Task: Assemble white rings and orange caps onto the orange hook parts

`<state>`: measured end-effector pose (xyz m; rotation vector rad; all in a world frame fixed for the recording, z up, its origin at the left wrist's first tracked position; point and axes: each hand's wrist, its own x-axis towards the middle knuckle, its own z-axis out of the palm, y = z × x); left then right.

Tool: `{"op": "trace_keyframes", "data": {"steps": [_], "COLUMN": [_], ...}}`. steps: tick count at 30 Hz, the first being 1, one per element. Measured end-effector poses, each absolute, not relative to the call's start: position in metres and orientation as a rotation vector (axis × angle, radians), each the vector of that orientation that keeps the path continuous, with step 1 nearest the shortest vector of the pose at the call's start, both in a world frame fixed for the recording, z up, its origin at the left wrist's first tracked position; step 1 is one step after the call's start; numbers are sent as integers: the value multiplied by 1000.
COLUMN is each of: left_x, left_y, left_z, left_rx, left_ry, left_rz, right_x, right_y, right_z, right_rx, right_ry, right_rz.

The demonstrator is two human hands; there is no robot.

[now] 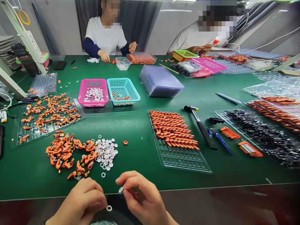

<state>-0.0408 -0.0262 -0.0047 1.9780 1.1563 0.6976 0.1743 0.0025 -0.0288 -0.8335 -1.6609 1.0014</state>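
At the table's front edge, my left hand (81, 200) is closed, with a small white ring (109, 208) pinched at its fingertips. To its right, my right hand (144, 195) pinches a second white ring (121, 189) between thumb and fingers. A bit of an orange part (134, 193) shows inside the right hand's fingers; most of it is hidden. Just beyond my hands lie a loose pile of orange curved parts (62, 151) and a heap of white discs and rings (107, 153). One small orange round cap (125, 142) sits apart on the green table.
Behind are a pink basket (93, 104), a blue basket (124, 102) and stacked clear trays (161, 82). A tray of orange parts (173, 129), a hammer (201, 128) and black parts (264, 134) occupy the right. Two people work across the table.
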Motion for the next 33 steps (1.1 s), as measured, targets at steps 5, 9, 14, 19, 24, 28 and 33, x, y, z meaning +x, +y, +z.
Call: {"op": "trace_keyframes", "data": {"steps": [5, 9, 14, 19, 24, 28, 33], "left_x": [-40, -28, -21, -19, -16, -13, -10], "left_y": [2, 26, 39, 32, 17, 9, 2], "left_z": [-18, -24, -27, -19, -5, -4, -8], "left_rx": [2214, 2398, 2428, 2354, 1809, 1423, 1259], "left_ry": [1375, 1549, 1592, 1581, 1418, 1316, 1300], "left_rz": [683, 702, 629, 668, 823, 859, 882], "right_x": [182, 183, 186, 184, 172, 166, 165], "right_y": [6, 9, 10, 9, 8, 7, 5], "right_z": [-35, -33, -35, -37, -28, -22, -19], "right_rx": [-1111, -1179, -1179, -1187, -1188, -1173, -1168], "right_ry": [-1586, -1649, -1669, -1625, -1495, -1397, -1335], "right_rz": [1149, 1142, 1197, 1241, 1376, 1470, 1547]}}
